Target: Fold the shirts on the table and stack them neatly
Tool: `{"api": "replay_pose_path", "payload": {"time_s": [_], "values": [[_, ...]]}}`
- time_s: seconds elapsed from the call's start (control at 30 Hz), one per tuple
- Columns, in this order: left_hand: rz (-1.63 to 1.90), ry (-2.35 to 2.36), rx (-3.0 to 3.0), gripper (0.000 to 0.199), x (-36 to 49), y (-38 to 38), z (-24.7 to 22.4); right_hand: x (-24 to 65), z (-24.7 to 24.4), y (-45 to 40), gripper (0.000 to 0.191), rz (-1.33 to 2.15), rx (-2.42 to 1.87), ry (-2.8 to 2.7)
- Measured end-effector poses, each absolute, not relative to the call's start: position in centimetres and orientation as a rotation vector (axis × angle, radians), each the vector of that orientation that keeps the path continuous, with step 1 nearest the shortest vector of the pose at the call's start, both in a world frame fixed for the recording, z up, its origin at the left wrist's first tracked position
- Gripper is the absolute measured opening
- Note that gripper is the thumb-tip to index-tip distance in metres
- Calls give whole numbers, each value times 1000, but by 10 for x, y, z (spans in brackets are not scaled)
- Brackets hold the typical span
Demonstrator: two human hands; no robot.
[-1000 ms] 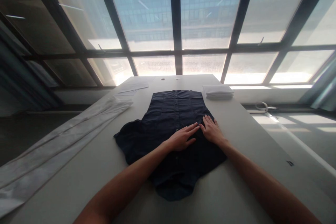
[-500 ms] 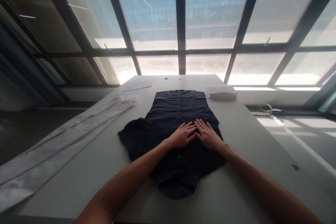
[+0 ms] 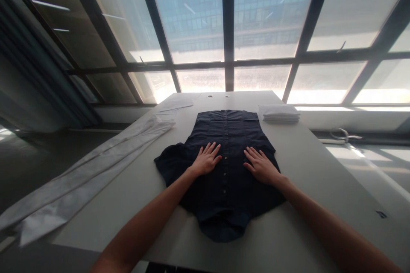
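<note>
A dark navy button-up shirt (image 3: 226, 187) lies spread front side up on the white table, its collar towards me and its hem at the far side. Its button line runs down the middle between my hands. My left hand (image 3: 206, 160) rests flat on the left front of the shirt, fingers stretched out. On the right front lies my right hand (image 3: 260, 165), also flat with the fingers apart. One sleeve sticks out at the left; on the right no sleeve shows spread out. Neither hand grips the cloth.
The white table (image 3: 317, 179) reaches towards large windows. A long white cloth (image 3: 105, 166) lies along its left edge and hangs over it. Folded white cloths (image 3: 280, 114) are stacked at the far right. Sheets of paper (image 3: 176, 104) lie at the far left.
My hands, close together over the middle of the shirt before, have slid apart to the left and right, baring the button line. The view has turned slightly left.
</note>
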State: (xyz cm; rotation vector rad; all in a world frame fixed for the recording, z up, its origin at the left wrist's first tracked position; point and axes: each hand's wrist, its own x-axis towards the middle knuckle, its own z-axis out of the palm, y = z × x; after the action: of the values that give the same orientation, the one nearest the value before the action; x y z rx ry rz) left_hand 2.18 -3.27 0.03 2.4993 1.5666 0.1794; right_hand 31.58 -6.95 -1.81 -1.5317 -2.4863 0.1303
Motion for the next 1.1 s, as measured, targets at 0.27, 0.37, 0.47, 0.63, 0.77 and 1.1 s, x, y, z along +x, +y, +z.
{"api": "replay_pose_path", "payload": {"time_s": [0.27, 0.37, 0.47, 0.63, 0.77, 1.1], "values": [[350, 1714, 2495, 56, -58, -78, -2, 318, -23, -69, 64, 102, -1511, -2463], [578, 1868, 2402, 52, -88, -73, 7, 320, -27, -68, 63, 84, -1505, -2460], [760, 2087, 2209, 47, -120, -63, 17, 322, -31, -66, 62, 69, -1487, -2454], [764, 2382, 1847, 44, -163, -59, 24, 326, -38, -63, 64, 41, -1489, -2447], [716, 2443, 1662, 44, -177, -57, 20, 328, -41, -62, 64, 36, -1490, -2448], [905, 2256, 1406, 15, -177, -54, 22, 330, -44, -60, 64, 34, -1470, -2443]]}}
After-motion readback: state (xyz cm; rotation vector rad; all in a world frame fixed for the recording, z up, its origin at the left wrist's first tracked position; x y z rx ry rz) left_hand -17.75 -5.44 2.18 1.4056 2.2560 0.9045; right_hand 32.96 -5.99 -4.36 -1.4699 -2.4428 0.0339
